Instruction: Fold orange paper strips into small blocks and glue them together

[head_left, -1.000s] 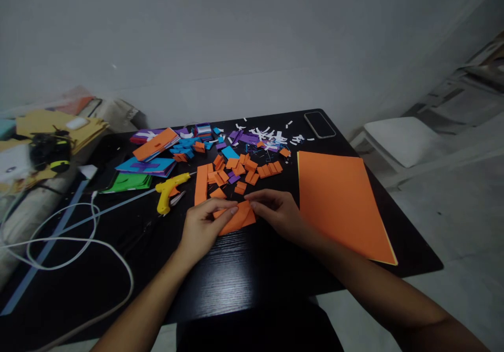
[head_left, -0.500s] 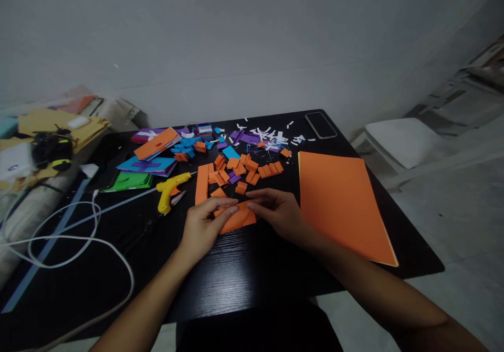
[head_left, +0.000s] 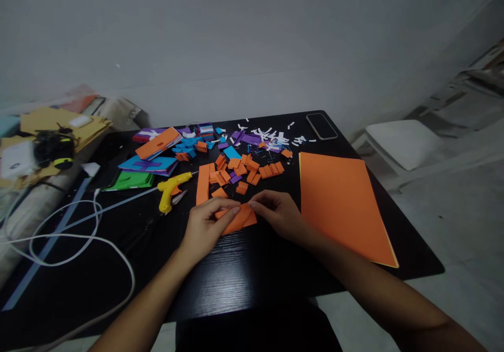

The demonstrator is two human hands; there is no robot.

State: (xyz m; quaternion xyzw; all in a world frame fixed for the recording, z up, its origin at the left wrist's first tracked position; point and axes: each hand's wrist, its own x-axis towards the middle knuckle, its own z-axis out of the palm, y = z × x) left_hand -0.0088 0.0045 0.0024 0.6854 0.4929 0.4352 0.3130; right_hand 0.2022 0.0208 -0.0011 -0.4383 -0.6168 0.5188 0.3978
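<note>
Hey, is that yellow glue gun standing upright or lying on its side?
Lying on its side: the yellow glue gun rests flat on the black table, nozzle pointing toward the orange paper pieces.

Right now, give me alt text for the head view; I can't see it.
Two bare hands, left and right, pinch a small folded orange paper above a black table. Beyond lie small orange pieces and white scraps; a yellow glue gun is to the left, large orange sheets to the right.
</note>
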